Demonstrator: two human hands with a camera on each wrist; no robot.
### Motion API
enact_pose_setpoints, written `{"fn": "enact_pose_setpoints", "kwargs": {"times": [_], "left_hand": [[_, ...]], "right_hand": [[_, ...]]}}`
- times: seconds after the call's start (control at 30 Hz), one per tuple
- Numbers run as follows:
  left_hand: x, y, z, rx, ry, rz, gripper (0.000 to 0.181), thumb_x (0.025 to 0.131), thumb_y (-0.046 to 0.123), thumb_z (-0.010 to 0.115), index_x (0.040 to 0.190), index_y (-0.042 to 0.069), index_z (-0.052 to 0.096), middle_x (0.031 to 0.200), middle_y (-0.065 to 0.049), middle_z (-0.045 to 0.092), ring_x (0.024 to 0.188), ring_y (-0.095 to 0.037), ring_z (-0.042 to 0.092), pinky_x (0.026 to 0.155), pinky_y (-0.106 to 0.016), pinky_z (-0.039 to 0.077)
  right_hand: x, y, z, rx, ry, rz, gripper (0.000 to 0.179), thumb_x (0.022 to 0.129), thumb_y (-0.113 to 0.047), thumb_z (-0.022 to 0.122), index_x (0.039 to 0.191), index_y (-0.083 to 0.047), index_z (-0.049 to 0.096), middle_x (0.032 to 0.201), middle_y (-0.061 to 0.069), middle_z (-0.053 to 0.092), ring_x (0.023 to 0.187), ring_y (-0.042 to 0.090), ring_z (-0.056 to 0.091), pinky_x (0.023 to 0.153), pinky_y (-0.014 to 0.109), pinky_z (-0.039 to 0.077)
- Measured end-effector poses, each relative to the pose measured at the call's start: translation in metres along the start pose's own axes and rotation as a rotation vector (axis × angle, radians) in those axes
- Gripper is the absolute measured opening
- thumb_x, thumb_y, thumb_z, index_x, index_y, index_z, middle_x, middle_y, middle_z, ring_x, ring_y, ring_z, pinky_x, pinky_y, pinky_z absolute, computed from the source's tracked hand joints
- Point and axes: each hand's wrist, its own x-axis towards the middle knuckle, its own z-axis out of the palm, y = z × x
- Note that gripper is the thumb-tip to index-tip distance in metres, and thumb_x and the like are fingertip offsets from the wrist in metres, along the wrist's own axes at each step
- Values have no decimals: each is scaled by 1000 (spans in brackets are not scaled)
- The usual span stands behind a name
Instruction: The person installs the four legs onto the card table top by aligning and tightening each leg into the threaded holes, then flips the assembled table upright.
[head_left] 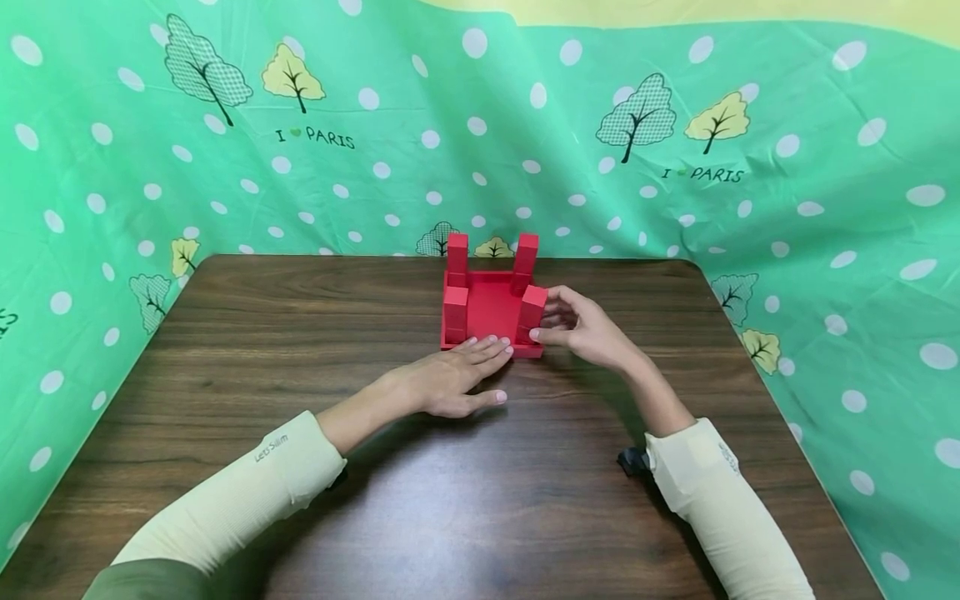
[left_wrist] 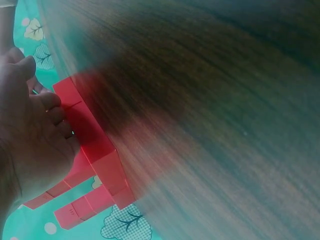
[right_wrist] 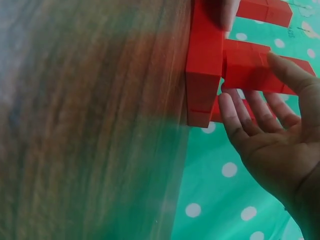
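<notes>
A red square piece like a small upturned table (head_left: 491, 308) sits toward the table's far edge, a block leg standing up from each corner. Laid flat, my left hand (head_left: 457, 379) touches its front rim (head_left: 527, 352) with straight fingertips, thumb apart. My right hand (head_left: 592, 329) holds the near right leg (head_left: 533, 310) from the right side. In the right wrist view the thumb lies along this leg (right_wrist: 247, 67), and the other fingers reach round its opposite side. In the left wrist view my left hand (left_wrist: 37, 130) overlaps the red rim (left_wrist: 90, 122).
The dark wood-grain tabletop (head_left: 247, 333) extends around the red piece. A green dotted cloth (head_left: 420, 100) with printed trees hangs behind the table and along both sides. Pale sleeves (head_left: 240, 475) cover both forearms, and a black strap (head_left: 633, 461) shows at the right wrist.
</notes>
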Motion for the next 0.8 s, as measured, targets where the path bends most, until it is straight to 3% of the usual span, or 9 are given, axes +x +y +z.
{"fn": "enact_pose_setpoints", "kwargs": {"times": [0.1, 0.3, 0.53, 0.8], "left_hand": [[0, 0, 0, 2, 0, 0, 87, 116, 61, 47, 183, 17, 13, 193, -2, 8, 180, -25, 3, 148, -43, 5], [-1, 2, -1, 2, 0, 3, 85, 116, 59, 48, 183, 17, 15, 193, -3, 10, 180, -26, 3, 148, -44, 4], [1, 1, 0, 14, -11, -15, 87, 115, 63, 47, 183, 19, 12, 193, -2, 9, 180, -24, 3, 148, -43, 5], [1, 2, -1, 11, -11, -16, 88, 115, 63, 47, 183, 19, 12, 193, -2, 9, 180, -24, 3, 148, -43, 6]], "right_hand": [[-1, 1, -2, -35, -26, -4, 60, 99, -17, 84, 153, -9, 60, 143, 19, 71, 129, 40, 71, 107, 45, 60], [-2, 4, -2, -84, -48, -19, 63, 101, -20, 82, 159, -13, 58, 144, 16, 70, 123, 35, 71, 100, 41, 62], [-2, 7, -1, -83, -14, -19, 52, 102, -20, 82, 148, -8, 64, 134, 18, 73, 113, 33, 71, 94, 38, 61], [-1, 5, 1, -102, -10, 5, 48, 100, -29, 86, 141, -12, 67, 121, 16, 77, 103, 31, 72, 80, 37, 64]]}}
